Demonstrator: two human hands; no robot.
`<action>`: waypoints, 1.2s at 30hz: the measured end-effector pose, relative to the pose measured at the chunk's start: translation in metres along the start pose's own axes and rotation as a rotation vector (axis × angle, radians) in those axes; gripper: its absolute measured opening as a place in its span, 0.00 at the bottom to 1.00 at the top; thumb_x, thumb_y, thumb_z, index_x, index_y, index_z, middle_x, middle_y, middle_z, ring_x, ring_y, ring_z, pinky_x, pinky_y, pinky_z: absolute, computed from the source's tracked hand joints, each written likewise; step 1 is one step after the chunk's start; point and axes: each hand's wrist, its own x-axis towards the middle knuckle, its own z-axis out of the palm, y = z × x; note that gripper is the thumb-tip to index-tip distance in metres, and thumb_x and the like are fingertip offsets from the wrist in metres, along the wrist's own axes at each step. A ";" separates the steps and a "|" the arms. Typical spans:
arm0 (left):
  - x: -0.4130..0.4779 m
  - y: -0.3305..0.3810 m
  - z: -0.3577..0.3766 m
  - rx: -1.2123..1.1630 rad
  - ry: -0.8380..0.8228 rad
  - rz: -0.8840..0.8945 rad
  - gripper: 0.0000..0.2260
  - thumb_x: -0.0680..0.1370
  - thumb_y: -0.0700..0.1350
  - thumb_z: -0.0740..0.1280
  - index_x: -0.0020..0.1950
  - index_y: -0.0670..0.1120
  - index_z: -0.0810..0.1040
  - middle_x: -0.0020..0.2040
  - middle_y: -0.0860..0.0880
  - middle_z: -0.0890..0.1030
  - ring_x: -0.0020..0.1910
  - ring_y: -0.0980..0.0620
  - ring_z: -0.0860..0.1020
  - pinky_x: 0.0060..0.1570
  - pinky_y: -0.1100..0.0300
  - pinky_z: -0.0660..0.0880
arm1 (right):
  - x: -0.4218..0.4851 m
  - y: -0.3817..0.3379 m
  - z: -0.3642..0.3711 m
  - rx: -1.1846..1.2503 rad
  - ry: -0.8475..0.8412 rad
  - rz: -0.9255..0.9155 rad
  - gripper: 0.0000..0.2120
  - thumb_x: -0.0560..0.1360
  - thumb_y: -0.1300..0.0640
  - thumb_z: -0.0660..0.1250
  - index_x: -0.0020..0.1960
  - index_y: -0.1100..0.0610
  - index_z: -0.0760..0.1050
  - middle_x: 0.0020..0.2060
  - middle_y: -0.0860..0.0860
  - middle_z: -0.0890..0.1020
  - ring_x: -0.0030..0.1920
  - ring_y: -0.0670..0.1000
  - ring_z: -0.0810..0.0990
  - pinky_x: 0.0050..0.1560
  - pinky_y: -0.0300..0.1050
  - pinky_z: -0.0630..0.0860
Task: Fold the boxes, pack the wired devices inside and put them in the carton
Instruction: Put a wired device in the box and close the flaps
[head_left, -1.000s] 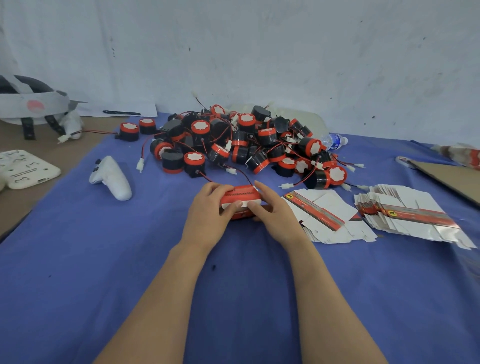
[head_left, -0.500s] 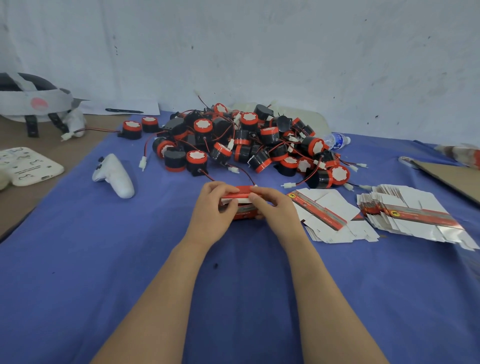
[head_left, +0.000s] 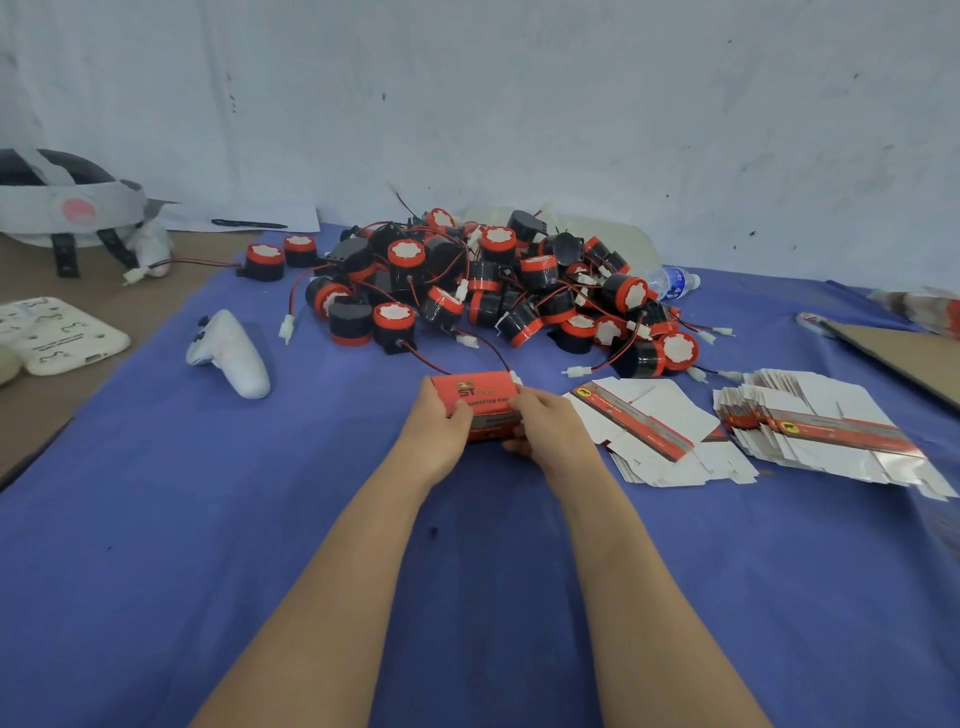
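A small red box (head_left: 480, 397) sits on the blue cloth at the centre, its red printed top face toward me. My left hand (head_left: 434, 434) grips its left end and my right hand (head_left: 545, 428) grips its right end, thumbs on top. Behind it lies a heap of black and red wired devices (head_left: 498, 291) with red and black leads and white plugs. Two piles of flat unfolded boxes (head_left: 660, 436) (head_left: 826, 431) lie to the right. What is inside the held box is hidden.
A white game controller (head_left: 231, 353) lies left on the blue cloth (head_left: 208, 545). A headset (head_left: 62, 208) and a white pad (head_left: 57, 335) sit at far left. A water bottle (head_left: 675, 280) lies behind the heap. A brown cardboard sheet (head_left: 904, 353) lies at right.
The box has turned in my hands: its red top face now shows fully, where before a white flap was visible under my thumbs. Both hands stay at its ends.
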 end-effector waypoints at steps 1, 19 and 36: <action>0.000 -0.001 -0.002 -0.007 -0.007 0.001 0.15 0.83 0.43 0.56 0.70 0.46 0.64 0.63 0.47 0.73 0.55 0.52 0.72 0.50 0.60 0.67 | -0.001 0.000 0.000 -0.028 -0.013 -0.012 0.15 0.80 0.61 0.55 0.42 0.47 0.76 0.39 0.46 0.78 0.39 0.45 0.75 0.33 0.36 0.75; -0.063 0.156 0.147 -0.575 -0.133 0.325 0.22 0.81 0.42 0.60 0.75 0.47 0.59 0.64 0.44 0.75 0.61 0.45 0.77 0.61 0.43 0.74 | -0.098 -0.068 -0.155 0.502 0.566 -0.348 0.11 0.79 0.54 0.65 0.60 0.51 0.72 0.34 0.48 0.83 0.34 0.46 0.81 0.36 0.41 0.77; -0.329 0.260 0.395 -0.335 -1.240 0.128 0.16 0.82 0.54 0.56 0.56 0.45 0.78 0.56 0.45 0.81 0.59 0.45 0.78 0.62 0.49 0.74 | -0.348 -0.053 -0.379 0.024 1.592 -0.247 0.14 0.78 0.66 0.56 0.60 0.60 0.76 0.51 0.48 0.78 0.52 0.44 0.76 0.51 0.29 0.68</action>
